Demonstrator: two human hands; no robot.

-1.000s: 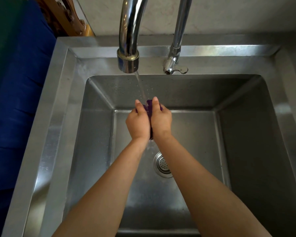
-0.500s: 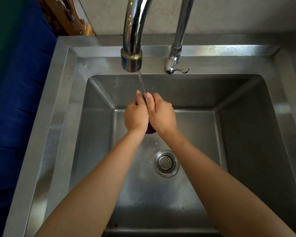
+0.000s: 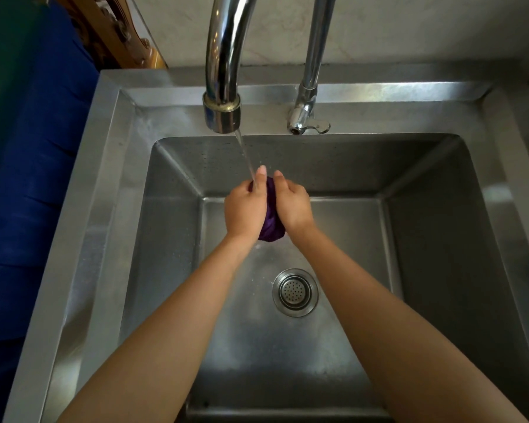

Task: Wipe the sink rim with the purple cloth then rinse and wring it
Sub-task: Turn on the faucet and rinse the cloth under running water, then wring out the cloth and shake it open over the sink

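Note:
The purple cloth point(image 3: 271, 222) is bunched into a wad between my two hands, over the middle of the steel sink basin. My left hand point(image 3: 245, 207) presses it from the left and my right hand point(image 3: 293, 203) from the right, both closed on it. Only the cloth's middle and its lower end show below my palms. A thin stream of water point(image 3: 244, 155) runs from the large faucet spout point(image 3: 222, 116) onto my left fingertips and the top of the cloth. The sink rim point(image 3: 110, 166) frames the basin on all sides.
A second, thinner tap point(image 3: 307, 117) with a small lever stands right of the main faucet. The round drain strainer point(image 3: 295, 292) sits in the basin floor, between my forearms. A blue surface point(image 3: 28, 178) lies left of the sink, with carved wood point(image 3: 116, 35) behind it.
My hands have parted slightly around the cloth, so more of the purple wad shows between and below them. The water keeps running onto it.

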